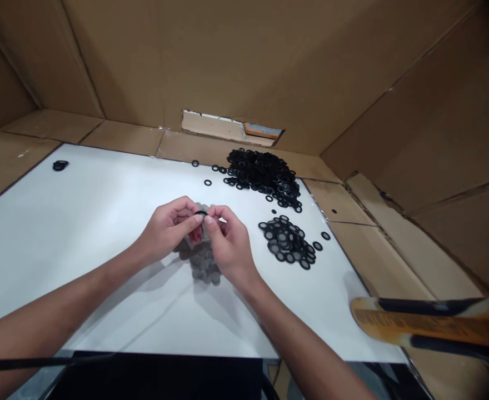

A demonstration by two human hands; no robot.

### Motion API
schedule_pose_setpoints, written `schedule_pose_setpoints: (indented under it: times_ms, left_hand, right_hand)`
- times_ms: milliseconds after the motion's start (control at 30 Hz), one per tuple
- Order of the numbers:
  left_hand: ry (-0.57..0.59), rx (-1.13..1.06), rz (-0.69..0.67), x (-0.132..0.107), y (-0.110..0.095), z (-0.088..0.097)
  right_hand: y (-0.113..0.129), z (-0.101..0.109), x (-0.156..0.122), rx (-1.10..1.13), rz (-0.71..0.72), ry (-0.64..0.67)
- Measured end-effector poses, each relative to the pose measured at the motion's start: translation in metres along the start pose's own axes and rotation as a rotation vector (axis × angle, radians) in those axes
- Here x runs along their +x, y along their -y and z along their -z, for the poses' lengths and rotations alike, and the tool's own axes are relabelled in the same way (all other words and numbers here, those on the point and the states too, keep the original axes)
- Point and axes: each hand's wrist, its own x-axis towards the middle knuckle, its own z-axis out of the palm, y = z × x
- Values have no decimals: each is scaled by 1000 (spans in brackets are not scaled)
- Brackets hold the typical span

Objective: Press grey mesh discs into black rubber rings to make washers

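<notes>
My left hand [170,228] and my right hand [228,241] meet over the middle of the white board [81,222]. Both pinch one small black ring [201,213] between their fingertips. Under the hands lies a pile of small grey discs [203,264]. To the right of my right hand sits a small heap of black rings with grey centres [288,241]. Farther back is a large heap of plain black rings [263,173].
Cardboard walls surround the board on all sides. A lone black piece [60,165] lies at the board's far left corner. A blurred orange and black object [432,322] sticks in at the lower right. A few loose rings lie near the big heap.
</notes>
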Motion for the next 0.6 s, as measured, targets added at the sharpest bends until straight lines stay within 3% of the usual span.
schedule_pose_setpoints:
  times_ms: [133, 367, 600]
  left_hand:
    - [-60, -97, 54, 3, 1, -3]
    - [-86, -149, 171, 3, -1, -6]
    - [-53, -153, 219, 4, -4, -6]
  right_hand:
    - [3, 2, 4, 134, -58, -49]
    - [6, 6, 8, 114, -102, -100]
    - [5, 12, 10, 58, -94, -10]
